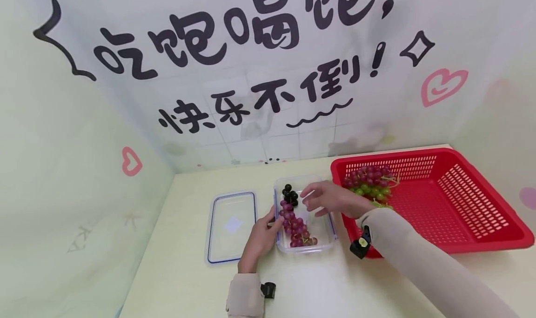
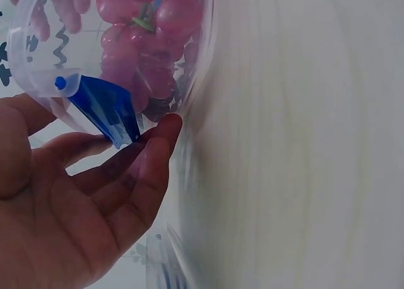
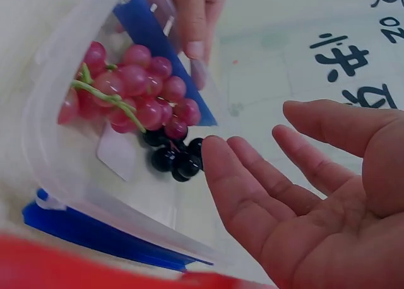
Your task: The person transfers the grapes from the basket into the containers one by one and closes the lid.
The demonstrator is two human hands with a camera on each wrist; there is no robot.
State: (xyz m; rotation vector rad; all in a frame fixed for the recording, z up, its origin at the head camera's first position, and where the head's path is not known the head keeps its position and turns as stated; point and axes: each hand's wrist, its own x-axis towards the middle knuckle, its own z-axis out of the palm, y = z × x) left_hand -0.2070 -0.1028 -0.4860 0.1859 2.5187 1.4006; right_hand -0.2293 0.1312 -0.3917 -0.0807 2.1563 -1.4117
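Inside, grapes (image 1: 288, 216); left hand (image 1: 260, 238) touching container (image 1: 320, 229), right (image 1: 325, 197) above.

The clear plastic container (image 1: 324, 227) sits upright and uncovered on the worktop (image 1: 188, 225), a rectangle with rounded corners, its longer sides running away from the person, blue clips (image 3: 164, 55) angled out from its side walls. Inside, along the left wall, lies a bunch of glossy reddish-purple grapes (image 1: 295, 225) on a pale green stem (image 3: 107, 100), stretching from the near end toward the middle. Just beyond, against its far tip, a smaller cluster of shiny black grapes (image 1: 289, 195) rests in the far left part
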